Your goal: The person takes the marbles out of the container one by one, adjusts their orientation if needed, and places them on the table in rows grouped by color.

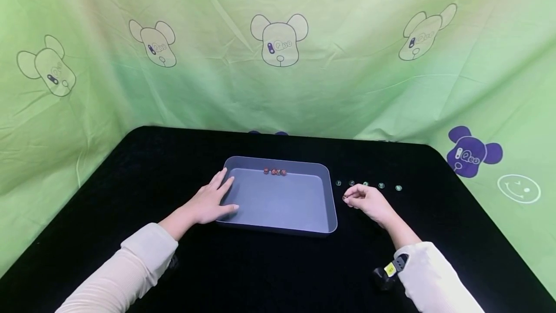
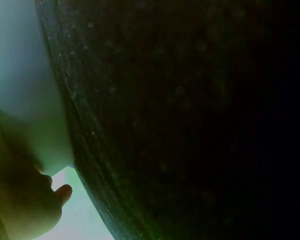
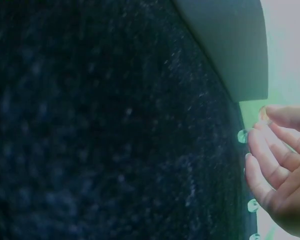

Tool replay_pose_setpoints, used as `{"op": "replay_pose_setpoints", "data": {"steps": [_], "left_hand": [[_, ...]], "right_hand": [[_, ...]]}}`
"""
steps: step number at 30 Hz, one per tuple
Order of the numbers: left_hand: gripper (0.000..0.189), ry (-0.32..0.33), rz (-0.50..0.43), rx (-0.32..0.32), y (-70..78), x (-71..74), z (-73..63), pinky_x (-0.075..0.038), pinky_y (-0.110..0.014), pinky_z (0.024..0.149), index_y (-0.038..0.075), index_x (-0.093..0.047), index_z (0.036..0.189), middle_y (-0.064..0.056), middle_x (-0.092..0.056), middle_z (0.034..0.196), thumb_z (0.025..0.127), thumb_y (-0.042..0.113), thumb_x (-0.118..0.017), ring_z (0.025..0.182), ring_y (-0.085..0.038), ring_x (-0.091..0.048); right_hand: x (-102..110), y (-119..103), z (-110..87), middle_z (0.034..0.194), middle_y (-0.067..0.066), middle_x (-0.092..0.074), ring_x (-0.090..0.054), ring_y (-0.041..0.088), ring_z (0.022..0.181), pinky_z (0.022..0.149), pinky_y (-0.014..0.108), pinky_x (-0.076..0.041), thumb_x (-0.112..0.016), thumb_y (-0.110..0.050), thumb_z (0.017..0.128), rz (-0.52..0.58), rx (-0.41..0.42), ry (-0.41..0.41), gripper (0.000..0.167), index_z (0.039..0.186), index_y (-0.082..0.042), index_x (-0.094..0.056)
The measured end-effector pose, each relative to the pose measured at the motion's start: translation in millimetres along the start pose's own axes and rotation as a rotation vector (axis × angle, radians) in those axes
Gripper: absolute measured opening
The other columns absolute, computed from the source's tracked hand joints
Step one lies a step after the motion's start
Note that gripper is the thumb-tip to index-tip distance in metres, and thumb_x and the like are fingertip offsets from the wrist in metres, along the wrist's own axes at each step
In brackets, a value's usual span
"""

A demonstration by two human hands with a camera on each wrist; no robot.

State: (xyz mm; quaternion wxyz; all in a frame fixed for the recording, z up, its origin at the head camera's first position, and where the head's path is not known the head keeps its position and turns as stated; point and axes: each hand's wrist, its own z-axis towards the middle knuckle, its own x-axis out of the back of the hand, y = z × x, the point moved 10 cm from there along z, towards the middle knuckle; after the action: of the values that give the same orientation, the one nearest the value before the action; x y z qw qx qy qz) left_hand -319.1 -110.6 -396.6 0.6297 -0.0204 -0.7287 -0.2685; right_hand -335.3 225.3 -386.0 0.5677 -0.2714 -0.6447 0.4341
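Observation:
A grey rectangular tray (image 1: 278,202) lies on the black table. My left hand (image 1: 208,202) rests on its left edge with the fingers spread; in the left wrist view that hand (image 2: 27,207) is dim beside the tray wall (image 2: 30,65). Inside the tray, small round reddish pieces (image 1: 284,172) sit in a short row along the far wall. Just right of the tray, my right hand (image 1: 369,202) pinches a small round piece (image 3: 263,114) between thumb and fingertips, above the table. Its markings are too small to read.
Several small round greenish clear pieces (image 1: 381,185) form a spaced row on the black table (image 1: 260,274), right of the tray and just beyond my right hand. A green printed cloth (image 1: 339,91) hangs behind and around the table.

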Motion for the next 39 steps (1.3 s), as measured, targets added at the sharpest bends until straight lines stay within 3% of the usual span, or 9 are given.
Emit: {"op": "replay_pose_setpoints", "data": {"steps": [19, 39], "left_hand": [[0.077, 0.004, 0.006, -0.004, 1.4, 3.2, 1.1, -0.018, -0.053, 0.094, 0.007, -0.019, 0.138, -0.012, 0.003, 0.143, 0.082, 0.049, -0.049, 0.129, -0.029, -0.001], [0.078, 0.015, -0.007, -0.012, -0.3, 0.0, 1.2, -0.017, -0.053, 0.094, 0.005, -0.021, 0.137, -0.012, 0.001, 0.143, 0.081, 0.052, -0.048, 0.129, -0.029, -0.002]], "right_hand": [[-4, 4, 11.5, 0.075, 0.009, -0.061, -0.055, 0.013, 0.064, 0.058, 0.024, -0.044, -0.059, 0.000, 0.076, -0.171, -0.012, -0.002, 0.014, 0.086, 0.008, -0.056], [-7, 8, 12.1, 0.069, 0.005, -0.058, -0.053, 0.011, 0.062, 0.058, 0.022, -0.042, -0.060, 0.000, 0.074, -0.214, -0.018, 0.006, 0.010, 0.081, 0.006, -0.058]]}}
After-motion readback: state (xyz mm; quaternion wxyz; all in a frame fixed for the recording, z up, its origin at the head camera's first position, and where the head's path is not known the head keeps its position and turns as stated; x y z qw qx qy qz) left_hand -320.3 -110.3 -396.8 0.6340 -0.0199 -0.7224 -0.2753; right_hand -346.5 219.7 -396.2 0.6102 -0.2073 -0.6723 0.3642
